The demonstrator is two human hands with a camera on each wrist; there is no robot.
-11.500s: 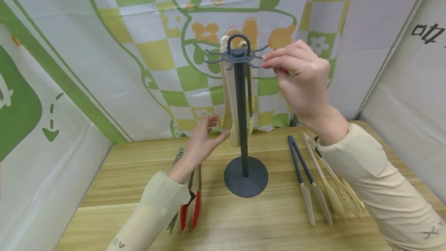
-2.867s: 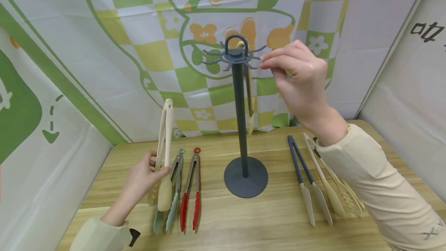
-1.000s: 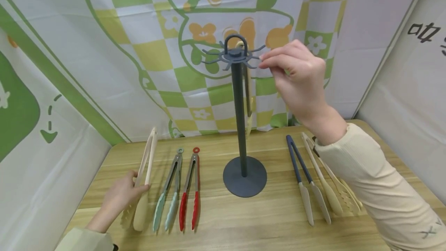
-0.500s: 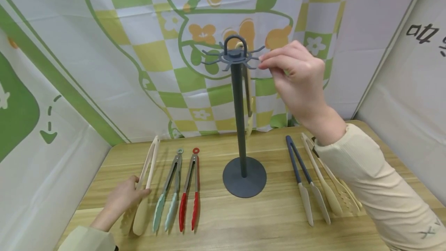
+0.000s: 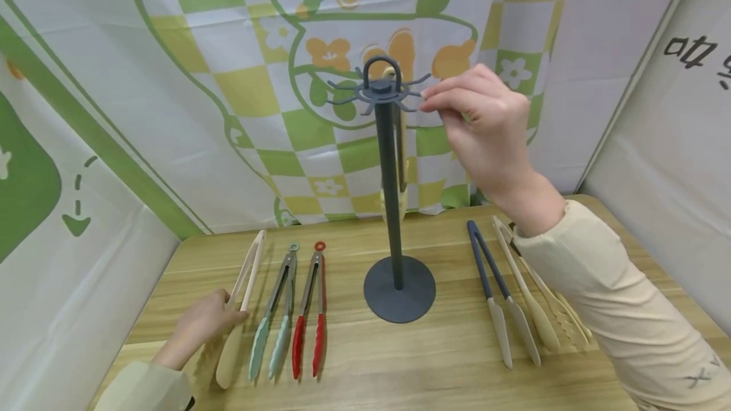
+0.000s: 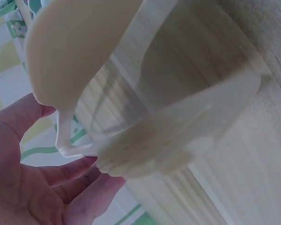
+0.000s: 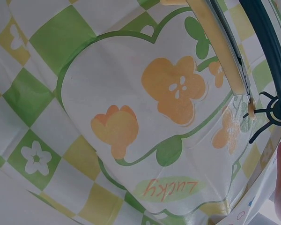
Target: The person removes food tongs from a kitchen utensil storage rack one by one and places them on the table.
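On the table's left side, my left hand [image 5: 202, 322] holds a pair of cream tongs [image 5: 230, 359] low at the tabletop, their hinge end pointing away. In the left wrist view the thumb and fingers grip the two arms of these tongs [image 6: 75, 51] from opposite sides. My right hand [image 5: 482, 119] is raised and pinches a hook tip on the dark grey hanging rack [image 5: 390, 176]. Behind the pole hangs a pair of yellow-edged tongs [image 5: 403, 157], partly hidden in the head view. The right wrist view shows these hanging tongs [image 7: 222, 47] more fully.
Right of the cream tongs lie mint-tipped tongs [image 5: 259, 341] and red-tipped tongs [image 5: 298, 344]. Blue-handled tongs [image 5: 485, 271] and cream tongs [image 5: 539, 316] lie at the right, beside further tongs partly under the right sleeve. The rack's round base [image 5: 400, 303] stands mid-table.
My left hand has taken the cream tongs off the rack, carried them left and lowered them to the table. The hanging tongs have shifted behind the pole. The right hand keeps its place.
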